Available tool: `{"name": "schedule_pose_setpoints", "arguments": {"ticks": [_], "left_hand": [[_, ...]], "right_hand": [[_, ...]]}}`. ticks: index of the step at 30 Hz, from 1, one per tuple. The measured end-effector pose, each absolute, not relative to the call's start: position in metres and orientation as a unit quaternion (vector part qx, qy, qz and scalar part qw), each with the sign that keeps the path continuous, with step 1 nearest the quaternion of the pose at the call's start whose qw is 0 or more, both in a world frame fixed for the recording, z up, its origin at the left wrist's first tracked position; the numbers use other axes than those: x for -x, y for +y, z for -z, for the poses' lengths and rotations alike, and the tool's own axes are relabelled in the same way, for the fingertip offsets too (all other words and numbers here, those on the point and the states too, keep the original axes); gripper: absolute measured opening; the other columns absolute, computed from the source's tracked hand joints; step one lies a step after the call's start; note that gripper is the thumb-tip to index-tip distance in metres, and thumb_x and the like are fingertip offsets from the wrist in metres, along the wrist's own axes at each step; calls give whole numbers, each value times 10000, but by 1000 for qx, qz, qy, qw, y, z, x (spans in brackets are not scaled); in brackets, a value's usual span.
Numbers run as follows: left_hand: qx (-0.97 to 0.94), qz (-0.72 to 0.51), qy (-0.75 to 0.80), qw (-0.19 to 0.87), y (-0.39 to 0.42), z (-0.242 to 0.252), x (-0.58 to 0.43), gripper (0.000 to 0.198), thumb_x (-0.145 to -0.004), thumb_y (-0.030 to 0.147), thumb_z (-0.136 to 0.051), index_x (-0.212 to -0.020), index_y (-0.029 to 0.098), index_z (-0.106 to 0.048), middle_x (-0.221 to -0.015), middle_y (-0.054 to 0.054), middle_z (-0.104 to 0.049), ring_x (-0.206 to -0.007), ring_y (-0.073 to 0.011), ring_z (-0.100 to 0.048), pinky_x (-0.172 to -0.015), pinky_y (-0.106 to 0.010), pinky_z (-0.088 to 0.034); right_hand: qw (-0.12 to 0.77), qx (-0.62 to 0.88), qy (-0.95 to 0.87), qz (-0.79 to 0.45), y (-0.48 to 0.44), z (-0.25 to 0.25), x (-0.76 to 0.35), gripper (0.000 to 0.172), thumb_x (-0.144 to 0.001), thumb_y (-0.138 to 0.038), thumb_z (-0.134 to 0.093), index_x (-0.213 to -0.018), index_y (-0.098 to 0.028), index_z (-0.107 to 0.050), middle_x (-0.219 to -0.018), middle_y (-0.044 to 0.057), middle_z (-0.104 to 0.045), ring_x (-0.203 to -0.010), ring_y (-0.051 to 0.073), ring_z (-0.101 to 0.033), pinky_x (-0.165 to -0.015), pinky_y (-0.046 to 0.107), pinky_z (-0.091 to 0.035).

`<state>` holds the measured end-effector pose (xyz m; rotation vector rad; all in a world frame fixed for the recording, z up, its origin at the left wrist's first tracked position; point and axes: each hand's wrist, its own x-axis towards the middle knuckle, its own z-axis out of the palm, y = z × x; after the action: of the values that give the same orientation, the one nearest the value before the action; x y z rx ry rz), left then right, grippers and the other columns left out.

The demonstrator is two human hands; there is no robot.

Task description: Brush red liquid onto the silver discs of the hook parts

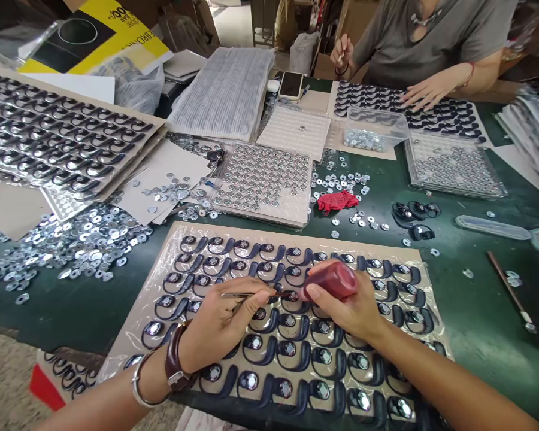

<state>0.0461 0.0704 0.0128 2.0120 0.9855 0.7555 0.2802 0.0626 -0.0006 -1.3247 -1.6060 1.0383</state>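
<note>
My left hand (233,317) is closed around thin metal tweezers (247,294). Their dark tips reach one round shiny stone near the middle of the card. My right hand (353,308) grips a small red squeeze bottle (335,280), tilted with its nozzle end to the left, close to the tweezer tips. Under both hands lies a film-covered card (139,299) with rows of black curled pieces (263,353), each bearing a round silvery part. My hands and forearms hide some of the pieces.
Loose metal washers (90,239) lie at the left. A sheet of round stones (260,179), a red cloth (338,201), a clear box (377,129) and a brown stick (507,284) are around the card. Opposite, a person's hand (433,87) rests on another card.
</note>
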Motion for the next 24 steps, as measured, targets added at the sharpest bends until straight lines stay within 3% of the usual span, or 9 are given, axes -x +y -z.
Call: {"name": "schedule_pose_setpoints", "arguments": {"ticks": [4,7,10,13,24], "left_hand": [[-812,-303,356,350,70,-16,-46,211,-891,90,-474,-1020,162,-624,-943,-54,-693,-909,-156,-650,-789,-284,-536],[-843,-308,308,314,70,-17,-47,235,-853,78,-528,-1056,168,-606,-976,-55,-694,-911,-166,-652,-780,-299,-531],[-910,-275,248,188,73,-16,-50,254,-851,109,-556,-1103,124,-586,-1013,-82,-687,-897,-185,-656,-774,-322,-537],[-945,-241,211,67,77,-16,-55,241,-879,162,-545,-1101,82,-589,-1029,-91,-684,-892,-191,-658,-788,-333,-547],[-959,-225,171,11,79,-14,-66,190,-876,146,-532,-1008,44,-621,-999,-125,-679,-958,-222,-642,-815,-359,-561]], "right_hand": [[408,515,-591,-468,70,-16,-293,150,-833,-321,-596,-893,-186,-622,-681,13,-696,-608,158,-663,-606,278,-542],[381,542,-597,-451,82,-22,-300,213,-786,-373,-645,-859,-173,-640,-661,18,-691,-578,160,-650,-563,267,-530],[392,556,-610,-407,95,-15,-299,217,-740,-361,-696,-830,-171,-646,-689,23,-690,-592,162,-653,-571,269,-533],[420,539,-606,-407,102,-2,-291,163,-784,-329,-656,-819,-171,-641,-692,23,-693,-621,162,-671,-607,271,-551],[399,524,-628,-414,102,20,-285,155,-796,-312,-631,-882,-185,-606,-687,19,-691,-617,167,-658,-628,297,-556]]}}
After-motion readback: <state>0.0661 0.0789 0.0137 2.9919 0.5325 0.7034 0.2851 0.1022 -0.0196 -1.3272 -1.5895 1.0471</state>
